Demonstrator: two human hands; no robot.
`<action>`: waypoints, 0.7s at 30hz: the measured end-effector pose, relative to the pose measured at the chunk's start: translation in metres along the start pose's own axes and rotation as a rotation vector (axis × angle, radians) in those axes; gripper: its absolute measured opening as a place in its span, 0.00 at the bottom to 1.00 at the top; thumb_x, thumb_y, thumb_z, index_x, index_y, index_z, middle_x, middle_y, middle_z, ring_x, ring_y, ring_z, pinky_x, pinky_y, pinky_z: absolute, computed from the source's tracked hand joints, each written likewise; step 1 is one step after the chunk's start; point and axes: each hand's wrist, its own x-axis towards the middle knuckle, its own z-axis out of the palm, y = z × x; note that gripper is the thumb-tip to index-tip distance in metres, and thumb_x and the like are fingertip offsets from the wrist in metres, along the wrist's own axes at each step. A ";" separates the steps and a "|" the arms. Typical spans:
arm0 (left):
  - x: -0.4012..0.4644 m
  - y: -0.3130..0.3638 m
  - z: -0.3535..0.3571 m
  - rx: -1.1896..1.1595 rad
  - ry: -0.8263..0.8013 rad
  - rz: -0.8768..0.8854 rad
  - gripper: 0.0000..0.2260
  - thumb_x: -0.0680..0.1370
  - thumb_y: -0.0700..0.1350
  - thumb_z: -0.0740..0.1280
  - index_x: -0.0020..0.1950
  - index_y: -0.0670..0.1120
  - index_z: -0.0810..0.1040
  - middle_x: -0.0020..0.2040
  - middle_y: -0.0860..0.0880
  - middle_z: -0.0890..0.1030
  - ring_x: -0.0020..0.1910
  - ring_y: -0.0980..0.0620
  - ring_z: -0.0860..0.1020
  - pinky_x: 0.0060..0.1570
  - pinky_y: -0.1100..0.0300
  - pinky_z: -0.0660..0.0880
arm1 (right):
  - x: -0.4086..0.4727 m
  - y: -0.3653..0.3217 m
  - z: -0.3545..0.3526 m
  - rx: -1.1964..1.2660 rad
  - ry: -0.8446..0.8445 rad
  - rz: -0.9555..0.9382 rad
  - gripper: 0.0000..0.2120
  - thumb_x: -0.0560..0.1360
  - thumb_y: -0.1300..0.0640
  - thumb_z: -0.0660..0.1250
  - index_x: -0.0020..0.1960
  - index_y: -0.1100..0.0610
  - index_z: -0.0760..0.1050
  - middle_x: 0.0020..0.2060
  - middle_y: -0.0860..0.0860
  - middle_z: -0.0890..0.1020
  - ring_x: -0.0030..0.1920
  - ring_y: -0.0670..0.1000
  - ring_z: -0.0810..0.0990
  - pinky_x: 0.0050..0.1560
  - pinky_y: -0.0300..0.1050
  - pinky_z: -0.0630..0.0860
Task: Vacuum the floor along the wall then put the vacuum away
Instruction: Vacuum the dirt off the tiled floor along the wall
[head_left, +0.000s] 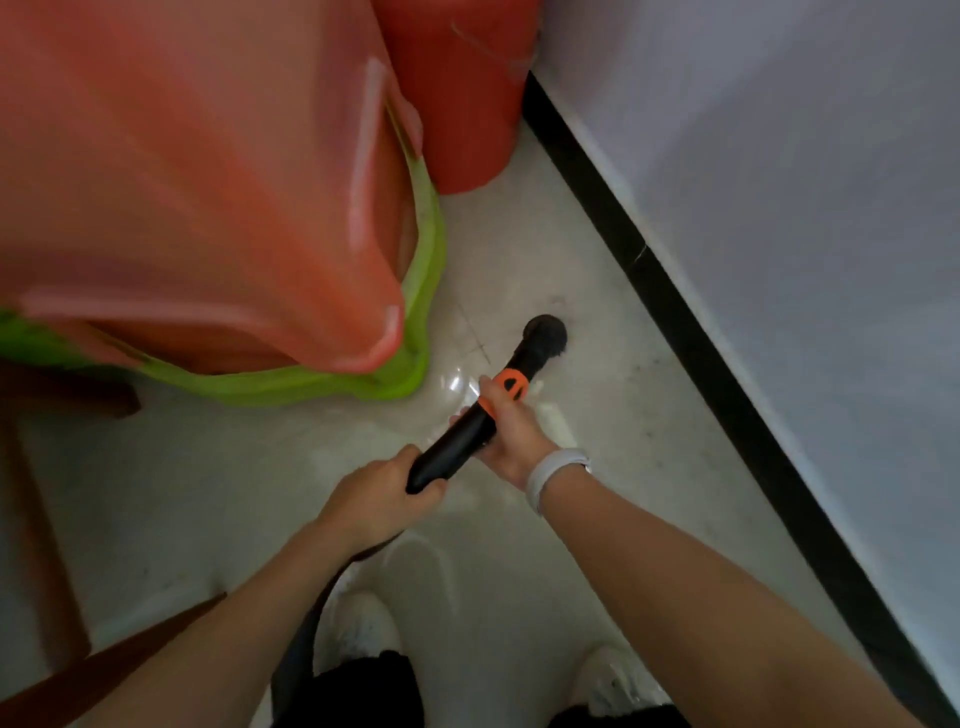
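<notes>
Both forearms reach down from the bottom edge, white shoes (363, 631) on the pale floor (623, 415) below them; left hand (382, 493) is curled round the rear end of the black vacuum wand (457, 447), right hand (506, 428) wraps it further forward, fingers next to the orange collar (511, 384), white wristband (553, 475) on that wrist. Brush nozzle (545, 335) looks to be on the floor, near the black skirting (675, 291) but not against it, so the strip under the white wall (779, 182) isn't covered yet. Step in hand, as I read it: sweeping along the wall. To do it well, slide the nozzle right up to the skirting, keep it flat, run slow parallel passes, and steer from the front hand while the rear hand only pushes. A dark hose (306, 644) trails back between the feet, so mind stepping on it. Containers: a large orange bin (208, 182) nested in a green one (421, 312) sits left of the nozzle, a red bin (457, 104) stands in the corner behind; all seen from outside, contents not visible. The nozzle will need to get round the red one to reach the corner
</notes>
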 end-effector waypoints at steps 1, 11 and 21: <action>0.009 -0.012 0.009 0.053 0.007 0.007 0.17 0.74 0.62 0.60 0.49 0.48 0.68 0.35 0.51 0.75 0.34 0.48 0.75 0.29 0.57 0.65 | 0.016 0.010 0.002 -0.011 0.003 0.001 0.08 0.78 0.55 0.65 0.46 0.58 0.69 0.34 0.55 0.74 0.35 0.53 0.76 0.39 0.47 0.77; 0.110 -0.026 0.027 -0.120 0.156 0.141 0.17 0.77 0.60 0.61 0.53 0.47 0.72 0.38 0.47 0.81 0.36 0.47 0.80 0.39 0.48 0.77 | 0.109 -0.018 0.017 -0.106 0.091 -0.232 0.10 0.76 0.53 0.65 0.41 0.57 0.69 0.34 0.55 0.75 0.37 0.56 0.77 0.53 0.58 0.77; 0.103 -0.029 0.037 0.012 0.096 0.204 0.16 0.76 0.60 0.62 0.46 0.47 0.70 0.37 0.46 0.81 0.36 0.46 0.79 0.40 0.49 0.76 | 0.101 0.000 -0.008 0.046 0.058 -0.187 0.10 0.78 0.53 0.63 0.43 0.58 0.67 0.35 0.56 0.72 0.33 0.55 0.76 0.35 0.47 0.79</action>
